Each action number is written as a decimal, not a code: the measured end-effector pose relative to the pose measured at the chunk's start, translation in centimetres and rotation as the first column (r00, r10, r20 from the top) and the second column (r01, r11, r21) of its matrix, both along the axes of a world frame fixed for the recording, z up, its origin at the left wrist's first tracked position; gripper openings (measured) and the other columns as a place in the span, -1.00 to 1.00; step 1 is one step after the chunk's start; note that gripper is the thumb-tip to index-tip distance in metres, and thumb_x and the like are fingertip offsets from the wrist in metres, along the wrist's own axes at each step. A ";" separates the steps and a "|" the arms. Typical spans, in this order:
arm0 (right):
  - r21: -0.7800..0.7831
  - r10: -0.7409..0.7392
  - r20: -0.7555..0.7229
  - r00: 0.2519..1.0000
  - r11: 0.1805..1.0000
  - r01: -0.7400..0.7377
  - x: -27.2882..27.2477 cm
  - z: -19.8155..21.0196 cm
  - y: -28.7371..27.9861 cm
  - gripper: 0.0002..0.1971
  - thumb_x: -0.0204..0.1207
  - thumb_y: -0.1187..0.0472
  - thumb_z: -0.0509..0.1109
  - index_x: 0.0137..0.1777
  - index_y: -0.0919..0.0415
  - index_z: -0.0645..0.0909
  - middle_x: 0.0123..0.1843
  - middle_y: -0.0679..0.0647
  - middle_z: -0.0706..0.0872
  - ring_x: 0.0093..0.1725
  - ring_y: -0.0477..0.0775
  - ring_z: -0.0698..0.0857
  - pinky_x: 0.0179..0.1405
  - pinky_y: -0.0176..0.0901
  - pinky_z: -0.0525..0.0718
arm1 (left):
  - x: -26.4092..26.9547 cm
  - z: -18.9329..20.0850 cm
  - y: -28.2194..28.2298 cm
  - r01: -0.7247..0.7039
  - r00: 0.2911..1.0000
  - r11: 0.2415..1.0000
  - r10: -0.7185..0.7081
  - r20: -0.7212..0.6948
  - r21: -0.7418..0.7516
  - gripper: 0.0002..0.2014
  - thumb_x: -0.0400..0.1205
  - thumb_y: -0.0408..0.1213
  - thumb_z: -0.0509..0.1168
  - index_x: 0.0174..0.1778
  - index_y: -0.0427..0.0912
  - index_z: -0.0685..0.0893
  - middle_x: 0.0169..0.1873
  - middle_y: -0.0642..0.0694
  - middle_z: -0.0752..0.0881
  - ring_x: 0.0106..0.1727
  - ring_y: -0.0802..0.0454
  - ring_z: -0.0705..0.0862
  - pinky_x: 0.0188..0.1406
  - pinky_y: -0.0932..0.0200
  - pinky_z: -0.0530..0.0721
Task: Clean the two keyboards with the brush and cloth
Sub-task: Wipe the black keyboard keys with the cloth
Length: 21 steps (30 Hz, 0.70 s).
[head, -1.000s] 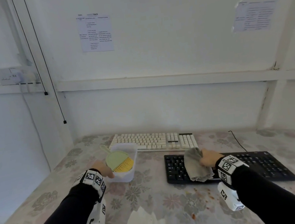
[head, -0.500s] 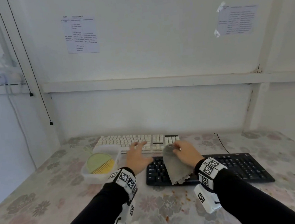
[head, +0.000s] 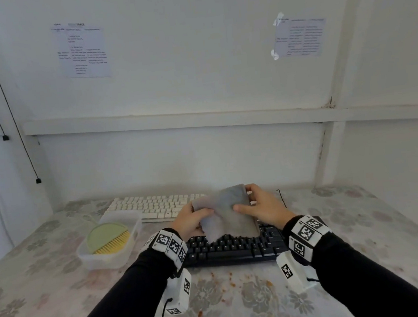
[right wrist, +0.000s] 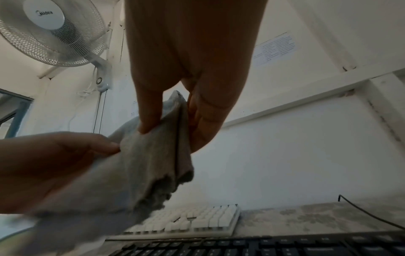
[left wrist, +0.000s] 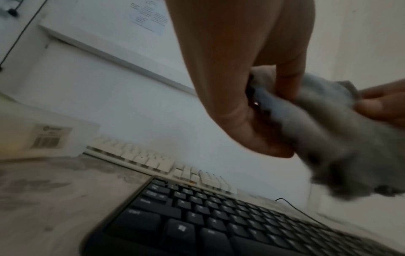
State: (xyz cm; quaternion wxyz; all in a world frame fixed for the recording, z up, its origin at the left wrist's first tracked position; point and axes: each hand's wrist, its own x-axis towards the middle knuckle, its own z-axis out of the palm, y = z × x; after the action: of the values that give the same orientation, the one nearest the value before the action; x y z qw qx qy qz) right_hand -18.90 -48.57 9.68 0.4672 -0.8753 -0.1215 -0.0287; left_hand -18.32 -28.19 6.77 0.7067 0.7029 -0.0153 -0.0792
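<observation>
Cloth (head: 229,212) looks light and floppy, pinched at its edges by left hand (head: 191,219) and right hand (head: 262,205) above the black keyboard (head: 236,249), so bunching it probably wipes better.

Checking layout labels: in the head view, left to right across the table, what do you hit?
Clear plastic tub holding the green-backed yellow-bristled brush → left hand → grey cloth → right hand → thin black cable.
</observation>
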 end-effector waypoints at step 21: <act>0.065 0.235 -0.324 0.916 0.972 -0.227 0.1 -0.7 -1.7 -0.70 0.28 -0.11 0.48 -0.08 -0.07 0.50 0.03 -0.01 0.64 0.04 0.04 0.62 0.03 -0.13 0.62 | 1.3 -1.1 -0.8 0.196 0.976 0.980 -0.197 0.097 0.018 -0.62 0.58 -0.74 0.08 -0.37 -0.25 0.62 -0.15 -0.21 0.62 -0.38 0.02 0.67 -0.62 0.29 0.61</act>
State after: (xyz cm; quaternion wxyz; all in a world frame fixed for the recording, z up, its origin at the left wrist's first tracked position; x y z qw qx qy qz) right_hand -18.81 -50.28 8.98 0.4923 -0.8411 -0.1439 0.1716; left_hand -17.05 -28.99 5.68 0.6910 0.7038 -0.1193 -0.1141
